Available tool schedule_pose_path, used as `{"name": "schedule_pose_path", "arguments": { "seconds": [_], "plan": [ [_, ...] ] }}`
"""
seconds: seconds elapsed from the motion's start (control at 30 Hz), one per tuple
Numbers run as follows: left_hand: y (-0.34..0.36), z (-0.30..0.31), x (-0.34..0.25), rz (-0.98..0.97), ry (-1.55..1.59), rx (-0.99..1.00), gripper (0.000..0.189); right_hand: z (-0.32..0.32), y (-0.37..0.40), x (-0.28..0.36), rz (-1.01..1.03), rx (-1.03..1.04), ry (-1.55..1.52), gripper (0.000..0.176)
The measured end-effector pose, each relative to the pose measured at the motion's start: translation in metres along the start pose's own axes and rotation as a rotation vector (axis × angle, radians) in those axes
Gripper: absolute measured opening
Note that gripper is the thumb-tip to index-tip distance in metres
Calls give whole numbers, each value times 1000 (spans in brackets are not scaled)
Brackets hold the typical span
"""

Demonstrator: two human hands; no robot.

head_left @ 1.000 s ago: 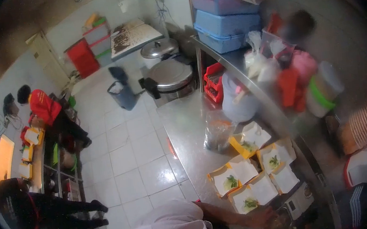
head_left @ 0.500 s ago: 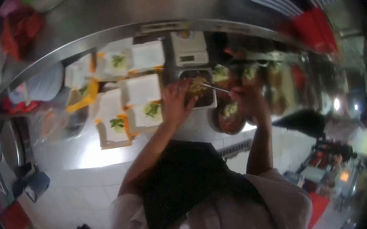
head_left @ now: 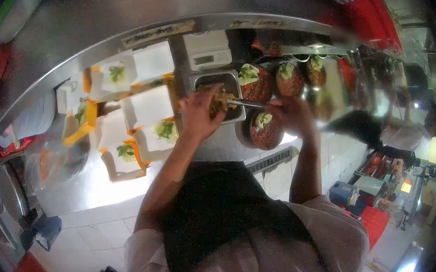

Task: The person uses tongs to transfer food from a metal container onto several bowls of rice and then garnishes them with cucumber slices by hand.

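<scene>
A metal pan (head_left: 239, 88) of dark contents sits on the steel counter. My right hand (head_left: 291, 115) grips a slim metal utensil (head_left: 249, 103) that reaches left over the pan. At its tip is a clump of brownish shredded food (head_left: 220, 103), which hides the utensil's head. My left hand (head_left: 201, 114) reaches over the pan's left side, thumb and fingers apart and curved around the clump. Just below my right hand is a round reddish-brown portion (head_left: 266, 132) topped with pale green garnish. Similar garnished portions (head_left: 255, 81) lie right of the pan.
White boxes with orange edges (head_left: 147, 109), several holding green leaves, stand open on the left. A digital scale (head_left: 209, 50) is behind the pan. Plates (head_left: 40, 116) are stacked at far left. A steel shelf edge (head_left: 107, 45) runs across the back. Another person (head_left: 406, 129) is at far right.
The camera view has shifted, so the counter items appear further left and sharper. Both hands stay at the pan, the right still gripping the utensil and the left still beside the clump.
</scene>
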State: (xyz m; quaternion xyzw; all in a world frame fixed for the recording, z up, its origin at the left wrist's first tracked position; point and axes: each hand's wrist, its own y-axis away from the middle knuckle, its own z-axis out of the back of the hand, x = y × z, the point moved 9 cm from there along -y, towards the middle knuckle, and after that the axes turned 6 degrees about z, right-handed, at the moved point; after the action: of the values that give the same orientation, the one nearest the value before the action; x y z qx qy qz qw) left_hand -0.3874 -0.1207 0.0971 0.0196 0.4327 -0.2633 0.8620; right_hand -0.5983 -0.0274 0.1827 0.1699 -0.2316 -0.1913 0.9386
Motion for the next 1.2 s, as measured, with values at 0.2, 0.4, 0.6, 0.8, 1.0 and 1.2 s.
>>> {"name": "schedule_pose_path", "arguments": {
  "seconds": [0.2, 0.4, 0.6, 0.8, 1.0, 1.2],
  "plan": [
    [-11, -12, 3, -94, 148, 34, 13, 0, -3, 8, -33, 15, 24, 37],
    [-10, -32, 23, -41, 36, 104, 23, -1, -9, 0, -30, 3, 8, 33],
    [-10, -24, 35, 31, -118, 23, 24, 22, 2, -9, 78, -159, 26, 33],
    [-7, -29, 21, -11, -283, 160, 32, 35, 2, -6, 0, -180, -189, 31],
    [5, -46, 20, -75, -455, 222, 35, 22, -69, -9, 149, -222, -236, 34],
    [17, -42, 17, -142, -387, 200, 39, 14, -176, 46, 277, -485, -75, 42]
  ]
}}
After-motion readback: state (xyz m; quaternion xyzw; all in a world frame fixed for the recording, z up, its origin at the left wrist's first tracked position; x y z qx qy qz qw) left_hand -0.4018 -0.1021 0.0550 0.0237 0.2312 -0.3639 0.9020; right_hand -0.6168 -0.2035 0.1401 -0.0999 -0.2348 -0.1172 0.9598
